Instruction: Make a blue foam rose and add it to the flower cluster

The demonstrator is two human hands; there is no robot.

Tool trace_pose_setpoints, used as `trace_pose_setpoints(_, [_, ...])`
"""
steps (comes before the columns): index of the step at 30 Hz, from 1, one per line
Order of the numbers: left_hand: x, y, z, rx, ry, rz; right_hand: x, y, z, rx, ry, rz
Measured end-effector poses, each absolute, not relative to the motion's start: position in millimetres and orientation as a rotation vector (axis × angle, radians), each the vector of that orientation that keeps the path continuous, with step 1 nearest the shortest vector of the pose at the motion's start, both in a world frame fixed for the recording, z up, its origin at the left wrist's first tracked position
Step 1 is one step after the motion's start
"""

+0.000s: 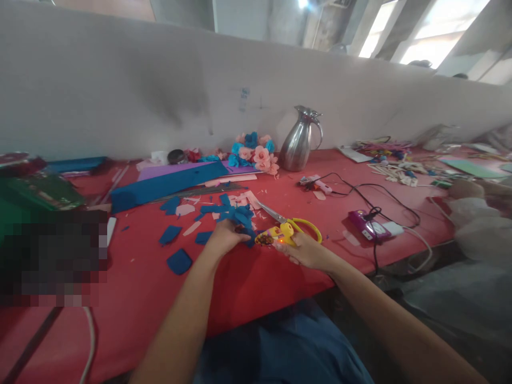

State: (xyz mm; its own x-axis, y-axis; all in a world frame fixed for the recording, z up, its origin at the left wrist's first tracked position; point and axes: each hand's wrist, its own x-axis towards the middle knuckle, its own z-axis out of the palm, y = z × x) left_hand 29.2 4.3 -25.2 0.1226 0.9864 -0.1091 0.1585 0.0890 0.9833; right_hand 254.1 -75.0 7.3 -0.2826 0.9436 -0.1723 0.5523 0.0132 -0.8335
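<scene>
My right hand (306,250) is closed around a yellow hot glue gun (276,233), which has a small orange light glowing on it. The gun's front end points left, toward my other hand. My left hand (224,239) is pinched at a blue paper piece (251,236) just left of the gun; the fingertips are partly hidden. Just beyond both hands lies a pile of cut blue paper petals (236,213) mixed with pink scraps. Scissors (276,213) with yellow handles rest behind the glue gun, blades pointing away to the left.
Pink and blue paper flowers (260,152) stand by a steel jug (298,141) at the wall. A blue paper strip (168,184) lies at left. On the right, a purple power strip (368,226) trails cables near a pink glue gun (320,184). Someone's sleeve (472,213) shows far right.
</scene>
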Motion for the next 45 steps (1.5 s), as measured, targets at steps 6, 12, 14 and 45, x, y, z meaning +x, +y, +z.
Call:
trace_pose_setpoints(6, [30.9,0.8,-20.0,1.295,1.255,0.976,254.1,-73.6,13.1,-1.565,-1.797,1.209])
trace_pose_setpoints(12, [32.8,-0.7,-16.8,1.260,1.199,0.980,252.1,-76.6,18.2,-1.625,-1.814,1.144])
trace_pose_setpoints(14, [32.9,-0.8,-16.9,1.242,1.186,0.980,251.0,-78.5,19.0,-1.587,-1.852,1.061])
trace_pose_setpoints(45, [10.3,7.9,-9.4,1.565,1.525,1.346,252.5,13.3,36.7,-1.815,-2.184,0.006])
